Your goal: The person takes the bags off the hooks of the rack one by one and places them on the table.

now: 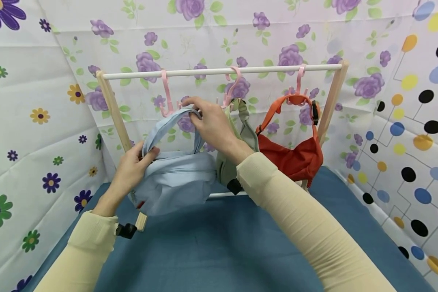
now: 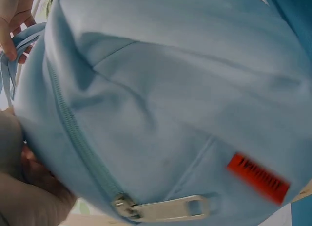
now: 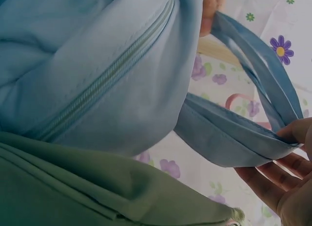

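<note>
A light blue bag [image 1: 179,182] hangs from both hands in front of the rack. In the head view, my right hand [image 1: 216,126] pinches the top of its strap [image 1: 168,121], just below the left pink hook [image 1: 166,95]. My left hand [image 1: 129,168] grips the strap's left end where it joins the bag. A zipper pull [image 2: 168,209] and a red label [image 2: 259,178] show on the bag in the left wrist view. The right wrist view shows the strap looped between the two hands, with the right fingers [image 3: 261,184] and thumb around it.
The rack has a white bar [image 1: 204,72] on wooden posts [image 1: 113,109]. A green bag [image 1: 228,166] hangs from the middle pink hook [image 1: 233,87], close beside the blue one. An orange-red bag [image 1: 293,158] hangs on the right hook [image 1: 300,81]. Blue cloth [image 1: 211,247] lies below.
</note>
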Motion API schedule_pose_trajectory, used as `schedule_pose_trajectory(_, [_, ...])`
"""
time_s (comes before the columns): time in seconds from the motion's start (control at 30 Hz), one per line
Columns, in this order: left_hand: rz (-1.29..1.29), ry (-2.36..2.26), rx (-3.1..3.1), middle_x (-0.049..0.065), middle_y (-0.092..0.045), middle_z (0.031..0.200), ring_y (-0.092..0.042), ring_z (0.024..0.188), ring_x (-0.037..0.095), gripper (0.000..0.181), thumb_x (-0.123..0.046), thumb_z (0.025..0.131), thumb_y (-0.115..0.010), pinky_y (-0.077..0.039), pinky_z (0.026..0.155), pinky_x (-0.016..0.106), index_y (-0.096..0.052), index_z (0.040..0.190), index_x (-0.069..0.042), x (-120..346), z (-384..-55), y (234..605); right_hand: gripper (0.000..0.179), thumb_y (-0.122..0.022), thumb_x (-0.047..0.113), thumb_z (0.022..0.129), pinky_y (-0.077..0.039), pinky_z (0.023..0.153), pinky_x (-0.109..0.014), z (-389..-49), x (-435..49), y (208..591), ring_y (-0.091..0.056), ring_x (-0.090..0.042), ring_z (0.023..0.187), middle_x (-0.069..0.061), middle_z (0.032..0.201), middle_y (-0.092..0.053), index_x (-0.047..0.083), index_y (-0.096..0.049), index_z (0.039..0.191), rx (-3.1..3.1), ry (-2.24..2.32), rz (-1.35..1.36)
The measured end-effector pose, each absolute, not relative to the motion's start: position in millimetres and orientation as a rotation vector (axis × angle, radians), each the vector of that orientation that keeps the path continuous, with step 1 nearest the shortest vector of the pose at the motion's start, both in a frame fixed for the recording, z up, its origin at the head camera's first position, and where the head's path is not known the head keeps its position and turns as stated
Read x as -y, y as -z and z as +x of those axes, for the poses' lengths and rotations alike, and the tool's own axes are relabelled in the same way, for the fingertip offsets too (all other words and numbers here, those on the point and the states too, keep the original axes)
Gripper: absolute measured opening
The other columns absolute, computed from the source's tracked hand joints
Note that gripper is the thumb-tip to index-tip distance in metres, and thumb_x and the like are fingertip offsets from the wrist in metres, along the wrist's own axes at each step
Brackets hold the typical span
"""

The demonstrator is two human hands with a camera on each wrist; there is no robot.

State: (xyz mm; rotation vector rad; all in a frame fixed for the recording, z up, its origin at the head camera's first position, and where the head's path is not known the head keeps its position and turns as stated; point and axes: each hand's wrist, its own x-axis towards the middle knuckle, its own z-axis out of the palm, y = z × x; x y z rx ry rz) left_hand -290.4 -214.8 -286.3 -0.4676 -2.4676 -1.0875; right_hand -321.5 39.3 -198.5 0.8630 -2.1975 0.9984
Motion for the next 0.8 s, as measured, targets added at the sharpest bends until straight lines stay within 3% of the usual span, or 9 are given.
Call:
schedule_pose_trajectory(0.17, [-0.486,1.096,2.311,0.013,-0.069,0.094,-0.057,0.071,0.019,0.036,-0.04,0.108,-0.057,-0.04,0.058,0.025,-0.065,0.109,-0.005,213,-290,289,0.025,-0.061,0.007,0.105,-0.043,0.059,-0.027,-321,-43,197,-0.061,-0.019,0.077,-0.007,0.099,-0.071,0.011,-0.07,0.128,2.19,-1.057,0.866])
schedule_pose_trajectory(0.27, [-0.488,1.08,2.225,0.014,-0.067,0.086,-0.052,0.06,0.014,0.032,-0.034,0.108,-0.059,-0.035,0.05,0.023,-0.067,0.1,-0.003,212,-289,289,0.025,-0.061,0.007,0.105,-0.047,0.063,-0.028,-320,-45,197,-0.065,-0.021,0.084,-0.008,0.1,-0.071,0.009,-0.07,0.128,2.187,-1.088,0.876])
schedule_pose_trajectory(0.43, [-0.475,1.064,2.111,0.014,-0.068,0.081,-0.052,0.06,0.008,0.028,-0.024,0.108,-0.06,-0.035,0.051,0.018,-0.072,0.097,-0.001,210,-291,289,0.026,-0.064,0.008,0.104,-0.052,0.071,-0.03,-318,-45,199,-0.067,-0.018,0.086,-0.008,0.107,-0.072,0.012,-0.069,0.13,2.219,-1.165,0.883])
schedule_pose_trajectory(0.57, [-0.436,1.063,2.09,0.009,-0.059,0.071,-0.048,0.057,0.008,0.03,-0.025,0.109,-0.059,-0.032,0.051,0.019,-0.072,0.094,-0.001,210,-292,290,0.03,-0.066,0.008,0.103,-0.055,0.077,-0.03,-316,-46,204,-0.068,-0.019,0.09,-0.008,0.112,-0.071,0.014,-0.069,0.132,2.242,-1.263,0.907])
schedule_pose_trajectory(0.8, [-0.37,1.085,2.048,0.002,-0.056,0.071,-0.047,0.062,0.008,0.03,-0.021,0.108,-0.06,-0.034,0.056,0.02,-0.07,0.091,0.001,213,-292,291,0.046,-0.066,0.013,0.104,-0.054,0.082,-0.033,-316,-48,222,-0.067,-0.023,0.097,-0.013,0.115,-0.067,0.007,-0.053,0.149,2.287,-1.483,1.067])
